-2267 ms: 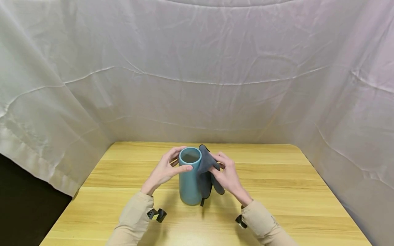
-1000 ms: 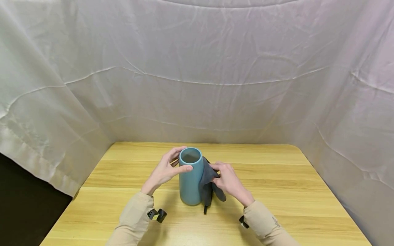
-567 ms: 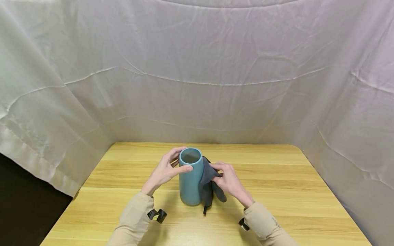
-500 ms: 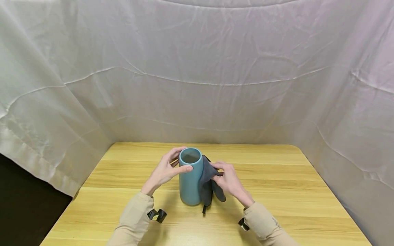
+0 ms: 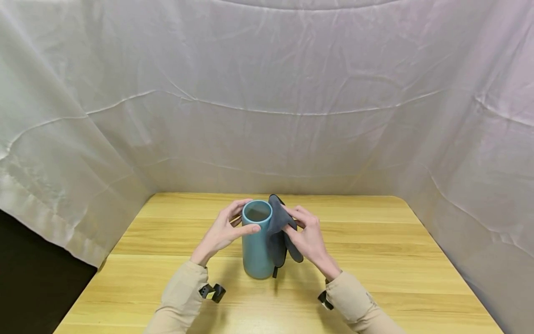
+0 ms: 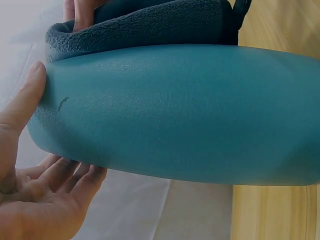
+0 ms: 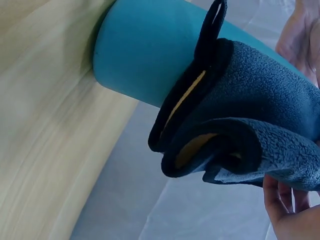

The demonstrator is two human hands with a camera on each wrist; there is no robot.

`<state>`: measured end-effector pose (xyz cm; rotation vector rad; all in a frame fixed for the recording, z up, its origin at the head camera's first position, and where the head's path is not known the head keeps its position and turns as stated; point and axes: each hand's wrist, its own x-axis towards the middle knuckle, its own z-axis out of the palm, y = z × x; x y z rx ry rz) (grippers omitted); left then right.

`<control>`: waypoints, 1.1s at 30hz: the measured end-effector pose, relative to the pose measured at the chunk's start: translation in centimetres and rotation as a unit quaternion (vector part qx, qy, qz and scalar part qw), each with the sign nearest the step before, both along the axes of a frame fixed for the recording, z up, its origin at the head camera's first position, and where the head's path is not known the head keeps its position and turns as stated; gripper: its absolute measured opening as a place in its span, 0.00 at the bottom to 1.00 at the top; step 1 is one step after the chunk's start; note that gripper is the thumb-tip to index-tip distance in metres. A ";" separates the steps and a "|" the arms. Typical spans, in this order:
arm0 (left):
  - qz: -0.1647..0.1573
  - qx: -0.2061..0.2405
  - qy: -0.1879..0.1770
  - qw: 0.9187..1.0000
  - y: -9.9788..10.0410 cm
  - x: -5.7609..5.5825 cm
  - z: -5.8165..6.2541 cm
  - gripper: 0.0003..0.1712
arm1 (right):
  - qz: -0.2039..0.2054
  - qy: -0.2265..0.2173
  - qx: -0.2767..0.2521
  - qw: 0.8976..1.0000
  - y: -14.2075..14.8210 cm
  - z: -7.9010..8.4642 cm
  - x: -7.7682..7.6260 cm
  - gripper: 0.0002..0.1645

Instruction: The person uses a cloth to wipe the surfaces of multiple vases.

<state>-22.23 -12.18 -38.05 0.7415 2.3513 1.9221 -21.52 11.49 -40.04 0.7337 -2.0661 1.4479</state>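
A tall teal vase (image 5: 256,253) stands upright on the table, its round mouth facing up. My left hand (image 5: 225,227) holds it near the rim, with the thumb on the near side and fingers round the far left side. Against the vase's right side lies a dark grey-blue fleece cloth (image 5: 277,232) with black edging and a small hanging loop (image 7: 212,30). My right hand (image 5: 306,234) grips this cloth, thumb and fingers pressing folds of it to the upper wall. In the right wrist view the cloth's folded lower end hangs loose, and the right fingertips are partly hidden.
The light wooden table (image 5: 375,260) spreads round the vase on all sides. A pale grey curtain (image 5: 275,139) encloses the back and both sides. A dark area (image 5: 37,273) lies beyond the table's left edge.
My right hand slid down the vase's side with the cloth, then came back up to near the rim. The left hand and the vase have stayed almost still.
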 end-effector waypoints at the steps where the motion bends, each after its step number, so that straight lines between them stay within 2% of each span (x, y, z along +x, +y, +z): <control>1: 0.000 0.001 0.000 1.000 0.0 0.0 0.0 0.39 | -0.002 -0.002 0.003 1.000 0.0 0.0 0.0 0.25; 13: 0.001 -0.002 -0.001 1.000 0.1 -0.1 -0.1 0.39 | -0.001 -0.039 0.044 0.998 0.6 0.3 0.0 0.26; 16: 0.000 -0.001 -0.002 1.000 0.1 -0.1 -0.1 0.39 | 0.001 -0.058 0.071 0.996 0.7 0.3 0.0 0.27; 20: 0.000 0.000 0.000 1.000 0.1 -0.1 -0.1 0.39 | -0.019 -0.093 0.150 0.984 0.9 0.2 -0.1 0.28; 25: 0.000 -0.001 -0.002 1.000 0.1 -0.1 -0.2 0.39 | -0.055 -0.108 0.260 0.958 0.9 -0.2 -0.3 0.30; 28: 0.000 -0.001 -0.005 1.000 0.2 0.0 -0.1 0.39 | -0.060 -0.109 0.288 0.950 0.8 -0.5 -0.4 0.31; 33: 0.001 -0.003 -0.008 1.000 0.2 0.0 -0.1 0.40 | -0.055 -0.116 0.292 0.948 0.8 -0.8 -0.5 0.31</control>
